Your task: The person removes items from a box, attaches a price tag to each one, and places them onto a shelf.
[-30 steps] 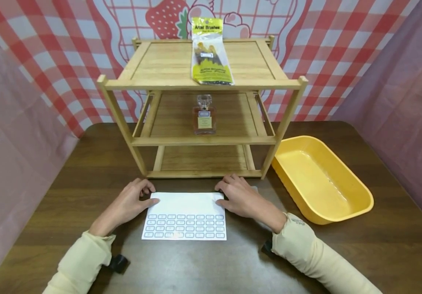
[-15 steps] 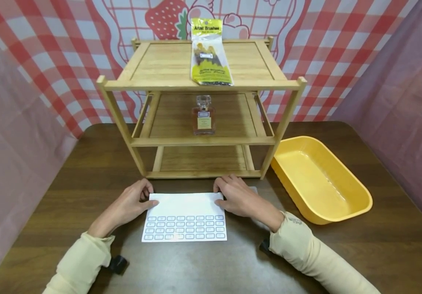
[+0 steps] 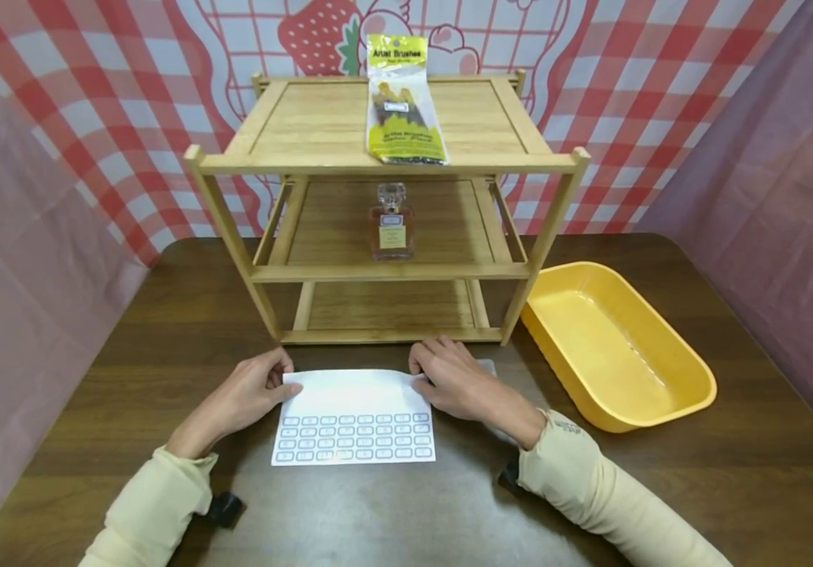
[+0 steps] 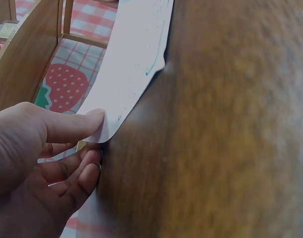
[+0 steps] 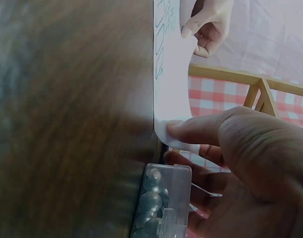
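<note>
A white sticker sheet [image 3: 352, 417] lies on the table in front of the shelf, rows of small blue-framed labels across its near half. My left hand [image 3: 245, 398] pinches its far left corner between thumb and fingers; the left wrist view shows that corner bent upward. At the far right corner, my right hand [image 3: 459, 382] pinches the sheet the same way, its edge curled up in the right wrist view. Beside the right hand lies a clear plastic box [image 5: 163, 201] of dark round beads, mostly hidden by the hand and forearm in the head view.
A three-tier wooden shelf [image 3: 392, 337] stands just beyond the sheet. On its top lies a yellow Artist Brushes packet [image 3: 406, 134]; its middle tier bears a perfume bottle [image 3: 392, 228]. Both carry a small label. A yellow plastic basin [image 3: 569, 370] is at the right.
The sheet's far edge has lifted slightly at the corners, and the sheet has shifted a little left with both hands. Shelf, packet, bottle and basin stay put.
</note>
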